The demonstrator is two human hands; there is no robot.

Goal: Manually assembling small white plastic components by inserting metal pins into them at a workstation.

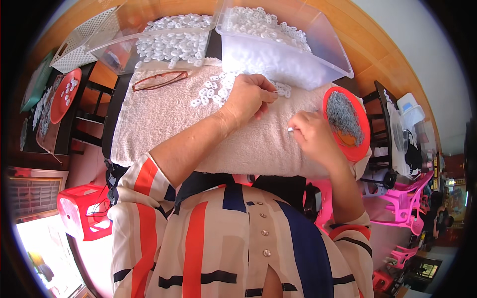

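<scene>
My left hand (247, 97) is over the middle of the towel, thumb and fingers pinched together on something too small to make out. Beside and behind it lies a loose pile of small white plastic pieces (210, 93), rounded and with holes. To the right, the fingers of my right hand (313, 134) are closed, and a small white plastic piece (291, 129) shows at their tips. A red dish (368, 141) full of thin grey metal bits (343, 115), perhaps nails or screws, stands just beyond that hand; an orange thing lies in it.
A pinkish towel (149, 119) covers the table. Two clear plastic bins (328, 62) of white pieces stand at the back. Brown-framed glasses (160, 81) lie at the back left. A red plate (63, 102) rests on a side table; a red stool (74, 211) and pink chairs (405, 201) stand around.
</scene>
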